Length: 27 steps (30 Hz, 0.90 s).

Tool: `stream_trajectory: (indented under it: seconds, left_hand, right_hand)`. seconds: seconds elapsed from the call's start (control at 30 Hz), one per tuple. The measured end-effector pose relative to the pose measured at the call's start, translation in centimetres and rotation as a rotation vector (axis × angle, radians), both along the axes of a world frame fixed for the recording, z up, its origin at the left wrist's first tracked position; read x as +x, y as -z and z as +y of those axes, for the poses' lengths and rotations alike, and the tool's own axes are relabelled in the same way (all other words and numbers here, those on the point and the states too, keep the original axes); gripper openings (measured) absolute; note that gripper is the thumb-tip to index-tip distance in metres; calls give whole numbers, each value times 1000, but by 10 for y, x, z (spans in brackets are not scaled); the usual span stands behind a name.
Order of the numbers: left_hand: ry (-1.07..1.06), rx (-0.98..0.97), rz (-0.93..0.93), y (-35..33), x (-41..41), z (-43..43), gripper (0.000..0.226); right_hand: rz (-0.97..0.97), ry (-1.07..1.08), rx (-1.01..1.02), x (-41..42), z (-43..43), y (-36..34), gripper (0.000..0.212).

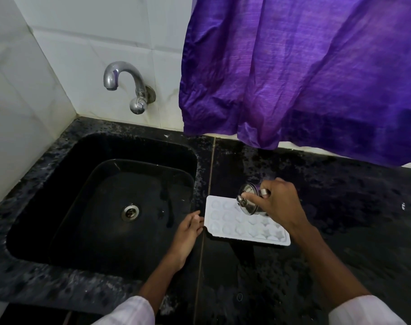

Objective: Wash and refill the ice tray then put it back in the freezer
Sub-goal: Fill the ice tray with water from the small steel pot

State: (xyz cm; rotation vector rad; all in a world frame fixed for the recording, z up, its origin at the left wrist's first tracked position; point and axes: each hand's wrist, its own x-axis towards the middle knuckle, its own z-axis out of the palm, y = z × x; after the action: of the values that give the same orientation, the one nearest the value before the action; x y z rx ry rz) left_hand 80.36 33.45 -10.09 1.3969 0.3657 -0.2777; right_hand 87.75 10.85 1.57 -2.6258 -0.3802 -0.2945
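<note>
Right hand [278, 204] grips a cup [247, 202] tilted over the tray [246, 238], lying crosswise; left hand [188, 227], fingers straight, touches its left end

Just left of the left hand's [186, 233] fingers [196, 218] lies a black sink [59, 184] with a round metal drain [130, 212]. Far beyond them, a chrome tap [127, 85] juts from white tiles [59, 43]. Beyond the right hand's [279, 202] fingers [273, 182], a purple curtain [305, 73] hangs over a speckled black counter [340, 195].
</note>
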Motion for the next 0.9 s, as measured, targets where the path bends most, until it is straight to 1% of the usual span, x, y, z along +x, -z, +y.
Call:
stream_trajectory:
  seconds: [0.17,0.43,0.9]
  left_hand:
    - [1,-5,-5,-2,-1,0,35]
    - [1,-11,4,0,0,1,38]
    - [-1,-18,11,0,0,2,36]
  right_hand:
    - [5,-2,12,6,0,1,60]
    - [-6,-18,5,12,-1,4,61]
    - [-10,23,32,9,-18,8,58]
